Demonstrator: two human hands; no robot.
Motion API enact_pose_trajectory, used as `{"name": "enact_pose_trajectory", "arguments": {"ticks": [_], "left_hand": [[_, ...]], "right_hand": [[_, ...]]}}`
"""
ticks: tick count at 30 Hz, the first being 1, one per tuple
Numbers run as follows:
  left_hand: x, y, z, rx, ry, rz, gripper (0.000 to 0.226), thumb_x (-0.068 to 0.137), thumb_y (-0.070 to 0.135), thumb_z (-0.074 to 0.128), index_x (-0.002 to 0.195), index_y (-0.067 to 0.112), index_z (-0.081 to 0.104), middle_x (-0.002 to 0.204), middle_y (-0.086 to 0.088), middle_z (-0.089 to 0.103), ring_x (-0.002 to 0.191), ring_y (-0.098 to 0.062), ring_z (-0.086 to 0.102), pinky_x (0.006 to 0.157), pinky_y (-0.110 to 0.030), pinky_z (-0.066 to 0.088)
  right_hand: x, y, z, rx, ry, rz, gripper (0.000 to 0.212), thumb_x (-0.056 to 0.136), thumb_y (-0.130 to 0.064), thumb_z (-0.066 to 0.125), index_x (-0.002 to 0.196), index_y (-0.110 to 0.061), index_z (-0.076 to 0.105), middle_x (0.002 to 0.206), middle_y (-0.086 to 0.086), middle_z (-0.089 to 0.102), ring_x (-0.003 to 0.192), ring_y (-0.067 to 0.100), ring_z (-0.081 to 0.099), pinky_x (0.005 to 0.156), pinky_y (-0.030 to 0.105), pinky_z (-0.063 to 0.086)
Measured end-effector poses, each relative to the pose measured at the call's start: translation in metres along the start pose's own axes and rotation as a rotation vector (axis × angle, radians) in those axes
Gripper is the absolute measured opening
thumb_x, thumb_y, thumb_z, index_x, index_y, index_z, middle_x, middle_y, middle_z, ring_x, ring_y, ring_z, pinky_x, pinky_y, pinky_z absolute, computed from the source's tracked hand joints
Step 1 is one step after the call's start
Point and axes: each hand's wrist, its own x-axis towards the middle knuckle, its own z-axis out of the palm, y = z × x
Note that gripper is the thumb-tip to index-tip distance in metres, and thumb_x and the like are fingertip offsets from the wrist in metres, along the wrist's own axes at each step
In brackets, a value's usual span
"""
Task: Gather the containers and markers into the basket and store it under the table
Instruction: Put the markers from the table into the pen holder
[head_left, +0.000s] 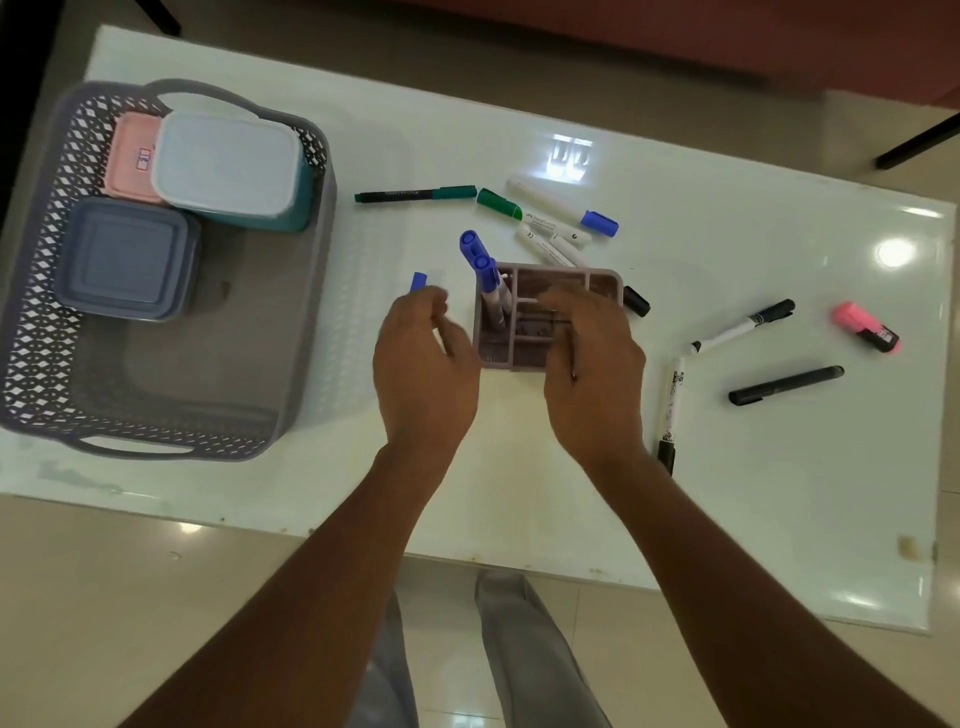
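Note:
A grey woven basket (47, 332) sits at the table's left with a pink container (132, 156), a white-lidded teal container (228, 166) and a blue-grey container (124, 257) inside. A mauve compartment holder (545, 280) stands mid-table with two blue-capped markers (480, 265) upright in it. My left hand (421, 364) is closed around a blue-capped marker (418, 281) just left of the holder. Resting on the holder's right front is my right hand (592, 364), fingers curled over its rim. Several markers (550, 218) lie loose behind the holder.
The white glossy table (779, 493) carries a green-and-black marker (415, 194), black-capped markers (743, 326) (787, 385) (670, 410) and a pink highlighter (865, 327) to the right. The table's front edge runs just before my legs; tiled floor lies below.

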Motion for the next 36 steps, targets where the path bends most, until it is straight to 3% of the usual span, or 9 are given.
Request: {"name": "enact_pose_trajectory", "arguments": {"ticks": [5,9,12,18,21,24,29,33,36], "left_hand": [[0.002,-0.046,0.002,0.262,-0.103,-0.246,0.035,0.088,0.022,0.068,0.117,0.010,0.052,0.114,-0.009,0.058,0.104,-0.024,0.058,0.082,-0.027,0.047],[0.004,-0.063,0.003,0.313,-0.205,-0.313,0.029,0.087,0.024,0.071,0.105,0.008,0.056,0.100,-0.010,0.059,0.088,-0.022,0.059,0.075,-0.030,0.050],[0.004,-0.059,0.000,0.222,-0.171,-0.344,0.017,0.089,0.019,0.068,0.100,0.008,0.062,0.091,-0.004,0.061,0.077,-0.015,0.056,0.070,-0.025,0.045],[-0.029,-0.026,-0.017,-0.145,-0.085,-0.181,0.016,0.089,0.018,0.069,0.103,0.013,0.065,0.090,0.009,0.062,0.078,0.001,0.059,0.070,0.003,0.042],[-0.048,0.000,-0.027,-0.243,-0.120,-0.021,0.017,0.087,0.008,0.068,0.104,0.011,0.066,0.094,0.008,0.065,0.083,-0.004,0.063,0.077,-0.006,0.050],[-0.048,0.014,-0.029,-0.300,-0.122,0.039,0.020,0.087,0.008,0.068,0.106,0.009,0.067,0.097,0.004,0.068,0.085,-0.007,0.064,0.081,-0.014,0.054],[-0.026,0.024,-0.015,-0.374,-0.208,-0.086,0.044,0.080,0.014,0.078,0.117,0.024,0.057,0.107,0.017,0.060,0.095,0.004,0.058,0.088,-0.015,0.050],[-0.017,0.013,-0.005,-0.299,-0.331,-0.182,0.072,0.080,0.019,0.078,0.142,0.018,0.041,0.141,0.004,0.051,0.118,-0.008,0.052,0.101,-0.024,0.046],[-0.009,0.009,0.000,-0.355,-0.410,-0.235,0.078,0.086,0.015,0.072,0.151,0.022,0.029,0.152,0.002,0.041,0.135,-0.020,0.045,0.110,-0.033,0.042]], "right_hand": [[-0.048,-0.003,-0.002,0.052,0.092,0.029,0.027,0.086,0.008,0.055,0.107,-0.004,0.067,0.114,0.010,0.068,0.112,0.020,0.060,0.096,0.016,0.046],[-0.075,-0.008,0.006,0.122,0.021,0.073,0.027,0.085,0.006,0.055,0.105,-0.006,0.069,0.113,0.008,0.069,0.111,0.017,0.062,0.099,0.016,0.046],[-0.080,-0.011,0.016,0.166,-0.054,0.094,0.029,0.087,0.005,0.055,0.109,-0.008,0.068,0.112,0.004,0.070,0.103,0.013,0.066,0.089,0.025,0.055],[-0.049,-0.034,0.018,0.332,-0.092,0.245,0.021,0.092,-0.017,0.060,0.113,-0.019,0.062,0.103,-0.010,0.067,0.085,0.003,0.063,0.063,0.011,0.052],[-0.021,-0.049,0.007,0.416,-0.107,0.198,0.021,0.090,-0.025,0.067,0.109,-0.026,0.057,0.092,-0.007,0.066,0.082,0.011,0.063,0.062,0.020,0.054],[0.000,-0.054,-0.005,0.342,-0.100,0.125,0.017,0.088,-0.025,0.069,0.104,-0.020,0.065,0.087,-0.023,0.061,0.080,0.010,0.063,0.071,0.019,0.055],[0.023,-0.045,-0.016,0.197,-0.024,0.080,0.027,0.087,-0.037,0.065,0.096,-0.012,0.068,0.081,-0.003,0.070,0.078,0.014,0.067,0.075,0.021,0.055],[0.020,-0.032,0.008,0.150,-0.169,0.172,0.016,0.088,-0.029,0.068,0.097,-0.015,0.067,0.080,-0.002,0.070,0.073,0.012,0.069,0.074,0.035,0.059],[0.012,-0.024,0.020,0.099,-0.244,0.112,0.010,0.090,-0.018,0.067,0.100,-0.017,0.068,0.086,-0.003,0.072,0.078,0.012,0.068,0.078,0.033,0.058]]}}
